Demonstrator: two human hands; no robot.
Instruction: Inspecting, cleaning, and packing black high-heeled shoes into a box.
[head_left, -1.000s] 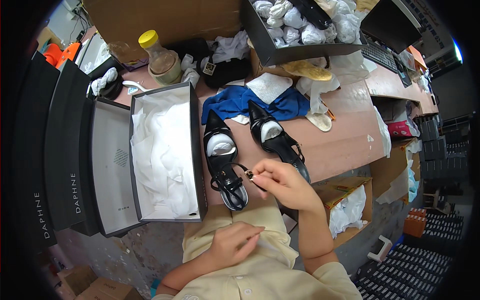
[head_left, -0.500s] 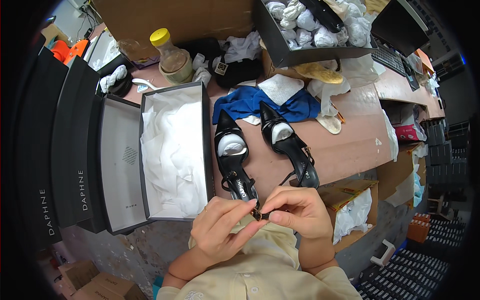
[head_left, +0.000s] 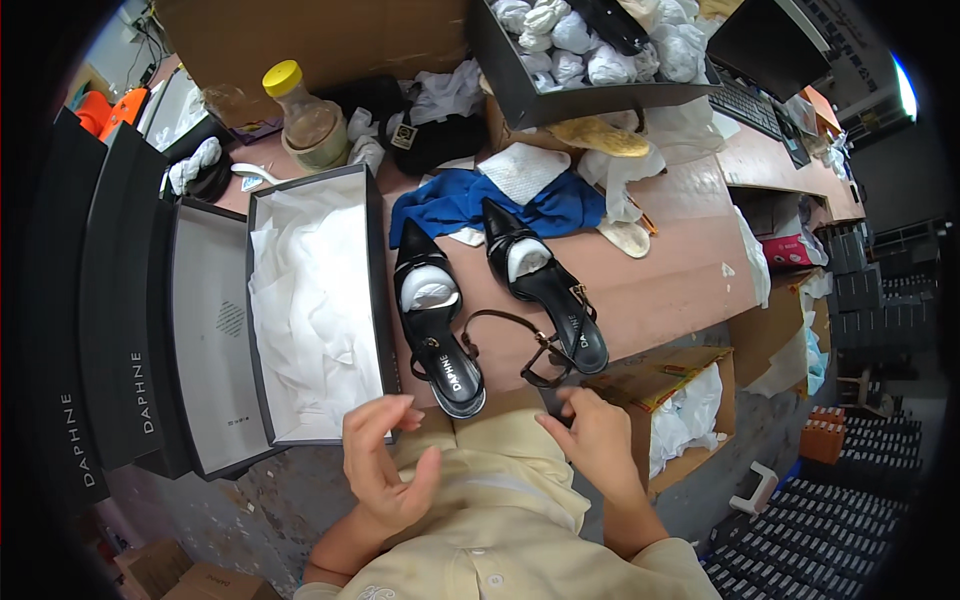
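My left hand point(head_left: 385, 465) hovers at the table's front edge, fingers curved and apart, holding nothing. My right hand point(head_left: 600, 440) is off to its right, thumb and fingers apart, with nothing visible in it. Two black pointed-toe slingback shoes lie side by side, toes pointing away: the left shoe point(head_left: 412, 256) and the right shoe point(head_left: 508, 236), each with white padding inside. Between their heels is a thin dark strap point(head_left: 512, 317) with a buckle, its loop just beyond my right fingertips. Whether the strap joins the right shoe I cannot tell.
Left of the shoes stands an open shoebox point(head_left: 385, 300) lined with white tissue, its lid point(head_left: 200, 330) beside it. Behind the shoes lies a blue cloth point(head_left: 445, 200). A black box point(head_left: 600, 105) of paper balls sits farther back. A carton point(head_left: 690, 455) stands at right.
Both hands have let go of the dark strap and moved apart. The strap now lies between the shoes. The whole view has shifted slightly.
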